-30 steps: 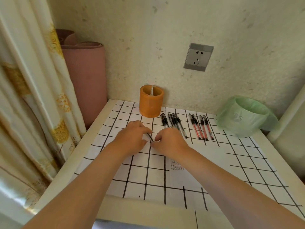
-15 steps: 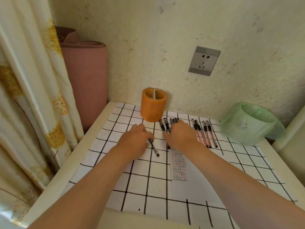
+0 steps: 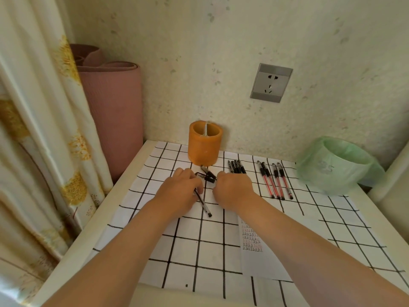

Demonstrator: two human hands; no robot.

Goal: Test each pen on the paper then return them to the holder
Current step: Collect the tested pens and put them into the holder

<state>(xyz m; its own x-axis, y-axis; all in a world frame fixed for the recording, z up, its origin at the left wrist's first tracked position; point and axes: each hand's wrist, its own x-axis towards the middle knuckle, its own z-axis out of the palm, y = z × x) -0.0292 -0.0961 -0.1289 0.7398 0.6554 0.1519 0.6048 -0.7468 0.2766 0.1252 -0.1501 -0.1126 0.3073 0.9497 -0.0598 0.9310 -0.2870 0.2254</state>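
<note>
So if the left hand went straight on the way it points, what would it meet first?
Likely the small black pieces lying just past the left hand, perhaps pen caps; the holder stands right behind them. Depth is hard to judge.

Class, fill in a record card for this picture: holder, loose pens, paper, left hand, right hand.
holder: orange, upright at the back, no pens showing
black pens: lying in a row, right of holder
red pens: lying in a row, further right
paper: bears test marks
left hand: grips a pen
right hand: curled; grasp hidden
</note>
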